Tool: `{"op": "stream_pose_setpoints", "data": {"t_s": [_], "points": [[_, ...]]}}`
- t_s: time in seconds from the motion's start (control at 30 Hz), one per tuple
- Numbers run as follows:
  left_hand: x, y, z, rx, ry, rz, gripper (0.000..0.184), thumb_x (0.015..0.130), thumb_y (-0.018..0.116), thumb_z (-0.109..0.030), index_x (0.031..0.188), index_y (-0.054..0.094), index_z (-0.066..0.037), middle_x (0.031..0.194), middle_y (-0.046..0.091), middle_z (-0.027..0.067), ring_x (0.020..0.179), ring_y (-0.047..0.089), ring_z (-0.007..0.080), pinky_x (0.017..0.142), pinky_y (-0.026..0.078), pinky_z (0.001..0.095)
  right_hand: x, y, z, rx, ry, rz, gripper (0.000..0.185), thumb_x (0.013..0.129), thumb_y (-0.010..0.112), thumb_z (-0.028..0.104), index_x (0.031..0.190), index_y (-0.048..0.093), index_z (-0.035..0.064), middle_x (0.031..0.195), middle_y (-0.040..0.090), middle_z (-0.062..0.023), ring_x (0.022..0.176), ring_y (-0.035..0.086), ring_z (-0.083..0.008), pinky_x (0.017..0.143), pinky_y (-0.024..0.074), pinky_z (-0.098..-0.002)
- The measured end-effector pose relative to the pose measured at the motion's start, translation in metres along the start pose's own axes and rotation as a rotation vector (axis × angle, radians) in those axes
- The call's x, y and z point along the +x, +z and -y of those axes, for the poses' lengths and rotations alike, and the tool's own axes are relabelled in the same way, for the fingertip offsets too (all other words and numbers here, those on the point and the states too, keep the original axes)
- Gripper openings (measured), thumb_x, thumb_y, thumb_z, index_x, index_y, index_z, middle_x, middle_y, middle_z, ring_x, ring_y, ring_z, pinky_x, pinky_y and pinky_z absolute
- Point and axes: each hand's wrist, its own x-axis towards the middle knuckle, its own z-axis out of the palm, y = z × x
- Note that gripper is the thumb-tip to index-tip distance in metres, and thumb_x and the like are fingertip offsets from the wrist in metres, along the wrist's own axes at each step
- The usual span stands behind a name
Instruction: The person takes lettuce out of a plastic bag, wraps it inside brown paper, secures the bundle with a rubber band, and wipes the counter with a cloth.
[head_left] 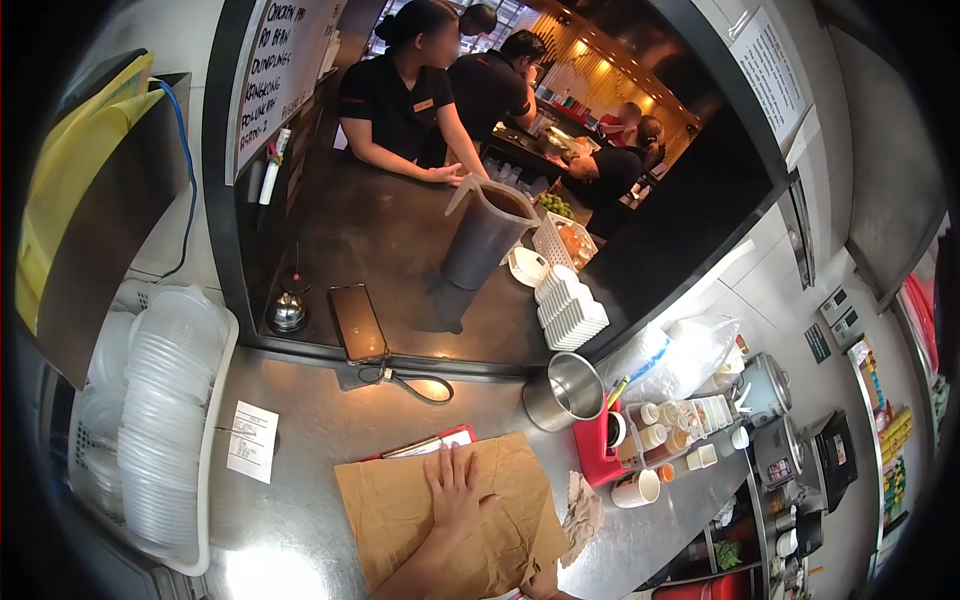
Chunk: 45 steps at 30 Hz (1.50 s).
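My left hand point(456, 497) lies flat with its fingers spread on a creased brown paper bag point(390, 510) on the steel counter. Beneath the bag's top edge, a red clipboard with white paper point(428, 446) sticks out. At the bag's lower right corner is my right hand point(543, 582), mostly cut off by the frame's bottom edge, its fingers hard to make out. Just right of the bag lies a crumpled brownish cloth or paper point(582, 518).
A receipt point(252, 441) and stacked plastic lids point(172, 420) stand left. A steel container point(564, 392), red caddy point(597, 452) and cup point(636, 488) are right. Beyond, the pass ledge holds a phone point(357, 322), bell point(288, 311) and pitcher point(486, 232); a co-worker point(405, 110) reaches toward the pitcher.
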Motion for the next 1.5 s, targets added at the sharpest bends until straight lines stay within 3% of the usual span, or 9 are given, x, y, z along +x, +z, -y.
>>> {"op": "stream_pose_setpoints", "data": {"t_s": [0.7, 1.5], "points": [[0.000, -0.003, 0.001, 0.004, 0.017, -0.035, 0.089, 0.070, 0.062, -0.059, 0.136, 0.037, -0.005, 0.146, 0.018, 0.0258, 0.137, 0.009, 0.0420, 0.103, 0.006, 0.0673, 0.007, -0.015, 0.018, 0.060, -0.037, -0.046, 0.046, 0.076, 0.051, 0.029, 0.113, 0.054, 0.0023, 0.112, 0.055, -0.0209, 0.106, 0.047, -0.0434, 0.090, 0.0337, -0.0513], [0.000, 0.000, 0.001, 0.000, 0.006, -0.008, 0.089, 0.070, 0.060, -0.060, 0.137, 0.036, -0.006, 0.147, 0.016, 0.0252, 0.137, 0.009, 0.0414, 0.102, 0.007, 0.0671, 0.005, -0.013, 0.014, 0.050, -0.011, -0.026, 0.051, 0.070, 0.057, 0.029, 0.113, 0.055, 0.0015, 0.114, 0.054, -0.0210, 0.109, 0.046, -0.0427, 0.093, 0.0316, -0.0511]]}}
